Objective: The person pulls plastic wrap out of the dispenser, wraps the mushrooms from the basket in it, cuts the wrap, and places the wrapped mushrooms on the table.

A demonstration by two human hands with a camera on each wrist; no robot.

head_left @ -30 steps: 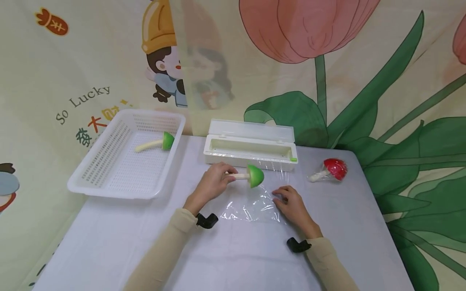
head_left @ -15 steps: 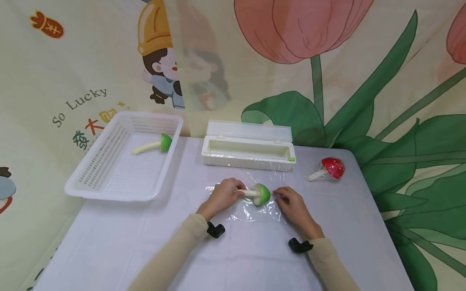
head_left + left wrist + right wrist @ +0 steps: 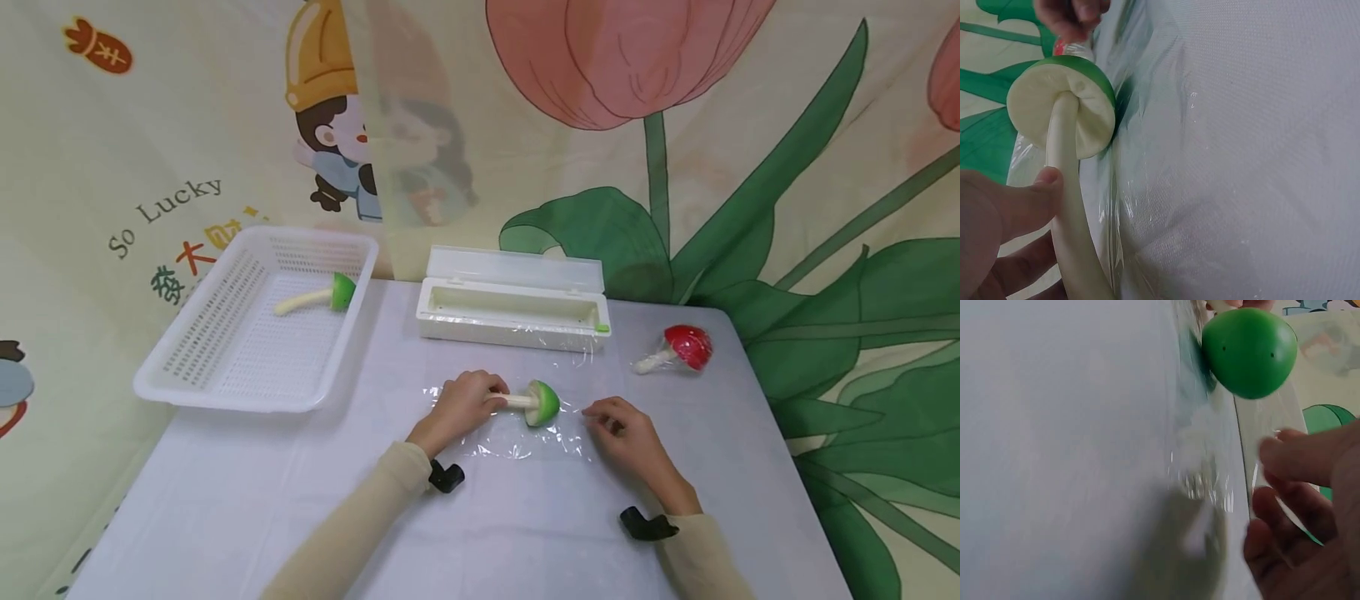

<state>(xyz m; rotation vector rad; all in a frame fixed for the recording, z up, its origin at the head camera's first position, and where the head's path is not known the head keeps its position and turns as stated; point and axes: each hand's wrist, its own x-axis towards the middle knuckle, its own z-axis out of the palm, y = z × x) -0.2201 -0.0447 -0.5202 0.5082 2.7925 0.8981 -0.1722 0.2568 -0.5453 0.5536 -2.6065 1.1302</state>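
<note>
My left hand (image 3: 467, 406) pinches the pale stem of a green-capped toy mushroom (image 3: 542, 403) between thumb and fingers. The cap points to the right, and in the left wrist view its cream underside (image 3: 1029, 109) faces the camera. Beneath the mushroom a sheet of clear plastic wrap (image 3: 495, 443) lies spread on the table. Just past the wrap's right edge is my right hand (image 3: 628, 435), its fingers loosely bent and holding nothing. From the right wrist, the green cap (image 3: 1250, 353) shows beyond those fingers, apart from them.
A white wrap dispenser box (image 3: 513, 335) with its lid raised stands behind the hands. At the left, a white basket (image 3: 247, 398) holds another green mushroom (image 3: 342, 292). A red mushroom (image 3: 687, 347) in clear wrap lies at the right on the white-covered table (image 3: 480, 550).
My left hand has brought the green mushroom down and toward me, over the wrap. My right hand has drawn back to the right, away from the sheet's edge.
</note>
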